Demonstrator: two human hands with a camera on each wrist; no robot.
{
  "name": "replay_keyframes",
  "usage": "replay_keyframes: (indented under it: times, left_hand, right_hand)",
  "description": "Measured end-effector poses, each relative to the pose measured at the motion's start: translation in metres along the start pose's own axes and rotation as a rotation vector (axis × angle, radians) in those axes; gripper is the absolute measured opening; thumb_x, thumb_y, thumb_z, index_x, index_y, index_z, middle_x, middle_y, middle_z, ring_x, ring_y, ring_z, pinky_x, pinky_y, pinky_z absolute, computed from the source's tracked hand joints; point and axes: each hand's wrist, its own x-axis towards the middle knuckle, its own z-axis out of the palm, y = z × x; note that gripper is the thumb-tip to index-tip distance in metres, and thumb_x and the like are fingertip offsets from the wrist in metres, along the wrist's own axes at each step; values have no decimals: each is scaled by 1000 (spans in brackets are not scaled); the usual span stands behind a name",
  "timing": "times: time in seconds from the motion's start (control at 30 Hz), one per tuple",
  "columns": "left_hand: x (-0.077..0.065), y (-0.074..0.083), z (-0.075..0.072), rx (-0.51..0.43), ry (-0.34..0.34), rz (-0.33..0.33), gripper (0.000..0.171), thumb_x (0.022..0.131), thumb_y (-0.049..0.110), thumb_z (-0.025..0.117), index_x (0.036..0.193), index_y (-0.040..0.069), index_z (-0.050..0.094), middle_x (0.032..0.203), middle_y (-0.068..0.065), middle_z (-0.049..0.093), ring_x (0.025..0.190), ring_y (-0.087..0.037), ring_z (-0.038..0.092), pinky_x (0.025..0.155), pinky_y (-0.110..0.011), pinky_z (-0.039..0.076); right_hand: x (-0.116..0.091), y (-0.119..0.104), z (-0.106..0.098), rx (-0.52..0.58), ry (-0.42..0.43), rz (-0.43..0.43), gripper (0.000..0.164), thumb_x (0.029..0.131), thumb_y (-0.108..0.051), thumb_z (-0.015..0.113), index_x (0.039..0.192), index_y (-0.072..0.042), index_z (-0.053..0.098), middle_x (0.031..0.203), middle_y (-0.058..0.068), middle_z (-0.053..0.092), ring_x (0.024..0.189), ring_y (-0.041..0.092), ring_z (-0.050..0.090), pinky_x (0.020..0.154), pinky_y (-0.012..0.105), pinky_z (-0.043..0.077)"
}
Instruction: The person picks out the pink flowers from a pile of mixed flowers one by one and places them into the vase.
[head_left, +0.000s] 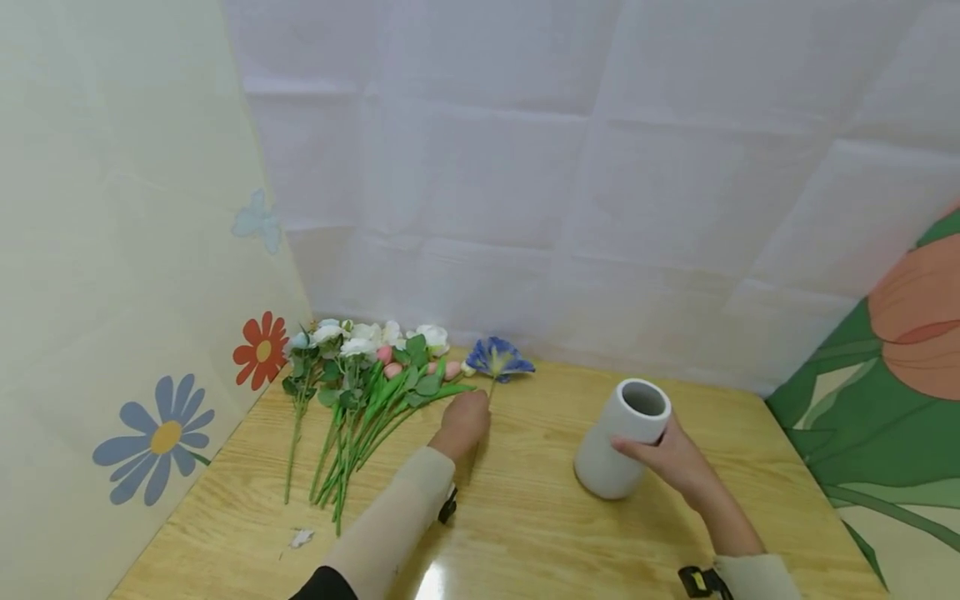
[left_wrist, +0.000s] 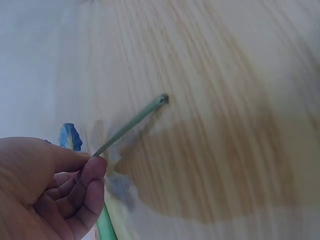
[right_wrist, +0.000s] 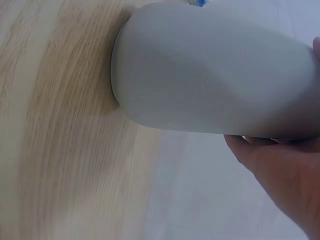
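Near the middle of the desk (head_left: 540,533), a blue flower (head_left: 499,360) is pinched by its stem (left_wrist: 131,125) between thumb and fingers of the left hand (head_left: 467,417); lower stem end free, flower head beyond the hand. To the right, the vase (head_left: 606,458) is gripped round its upper part by the right hand (head_left: 686,467); mouth faces up, any slight tilt cannot be told. Step in hand, as judged: flower pick-up, vase steadying. For the next move, a secure pinch and a lift clear of the bunch seem called for, vase kept steady. Just left of the left hand, pink tulips (head_left: 392,369) and white roses (head_left: 360,343) are bunched; leaves could be snagged. Open room is offered between flower and vase. Behind, reach is limited by the white cloth (head_left: 480,167) at the desk's back edge.
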Motion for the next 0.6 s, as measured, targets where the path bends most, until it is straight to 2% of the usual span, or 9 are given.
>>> replay_keyframes:
  times: [0.13, 0.33, 0.6]
  left_hand:
    - [-1, -1, -1, 4, -3, -3, 9, 98, 10, 63, 94, 3, 66, 88, -13, 69, 83, -29, 69, 69, -41, 59]
    - [-6, -2, -6, -24, -32, -8, 12, 100, 13, 63, 94, 3, 66, 85, -12, 68, 81, -29, 68, 69, -41, 58]
    - [-10, -10, -17, 40, -57, -66, 30, 102, 39, 59, 108, 10, 67, 86, -6, 67, 74, -24, 67, 59, -38, 55]
  right_hand:
    - [-1, -3, 6, 9, -15, -1, 82, 91, -22, 78, 150, -3, 24, 135, 21, 51, 113, 17, 55, 93, 33, 47]
    - [-4, -7, 11, 19, -56, 22, 84, 92, -24, 78, 152, -4, 22, 140, 22, 47, 123, 35, 52, 97, 46, 47]
    - [-7, -8, 12, -5, -38, 4, 85, 90, -23, 79, 152, -4, 23, 138, 22, 50, 120, 34, 54, 94, 44, 49]
